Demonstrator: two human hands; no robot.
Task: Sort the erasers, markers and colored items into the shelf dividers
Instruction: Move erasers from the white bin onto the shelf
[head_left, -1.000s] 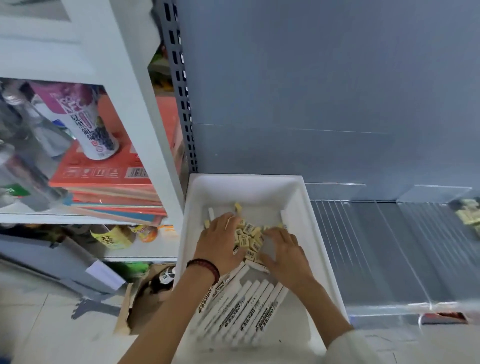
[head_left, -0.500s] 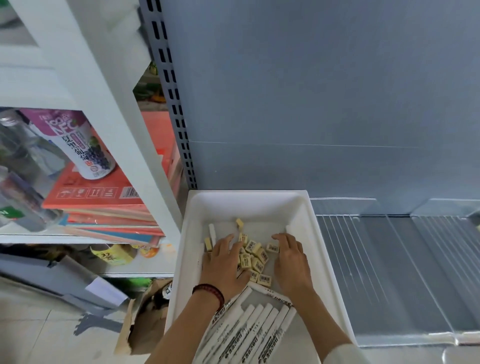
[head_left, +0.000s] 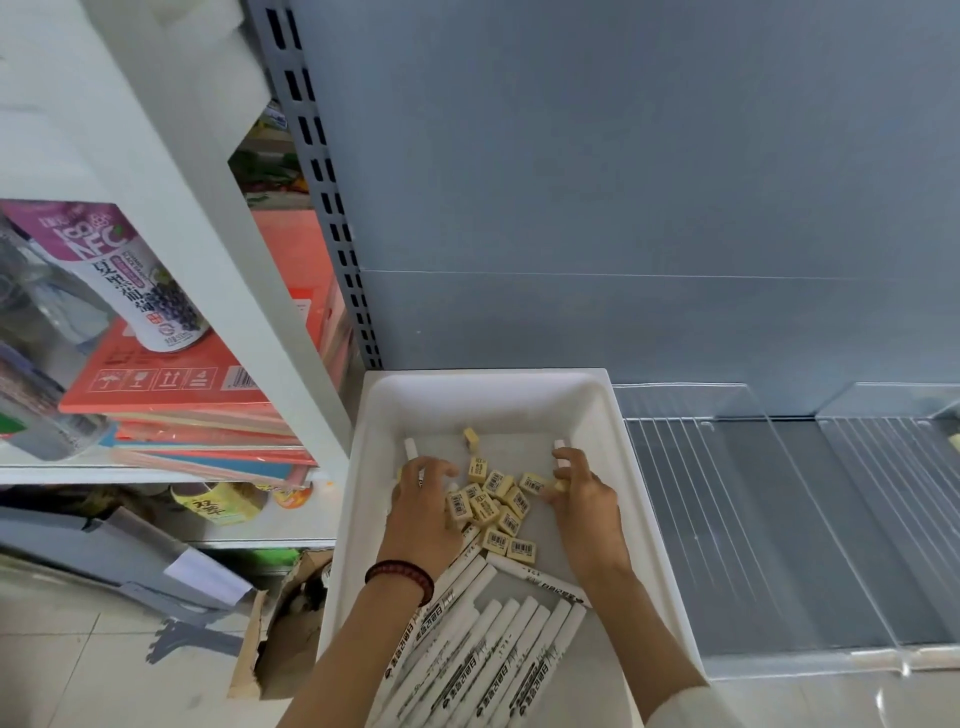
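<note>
A white tray (head_left: 608, 410) on the shelf holds a pile of several small cream erasers (head_left: 493, 501) with barcode labels, and a row of several white markers (head_left: 483, 649) at its near end. My left hand (head_left: 423, 512) lies on the left side of the eraser pile, fingers curled down over some erasers and a white marker end. My right hand (head_left: 584, 501) is at the pile's right side, fingertips pinching an eraser. One eraser (head_left: 471, 436) lies apart, farther back.
Clear shelf dividers (head_left: 779, 519) form lanes to the right of the tray, with a pale item at the far right edge. On the left stands a white rack with a purple drink can (head_left: 130, 280) on red books (head_left: 182, 384). A torn cardboard box (head_left: 291, 623) sits on the floor.
Both hands have drawn apart to the sides of the eraser pile, so more erasers show between them. The view has tilted slightly.
</note>
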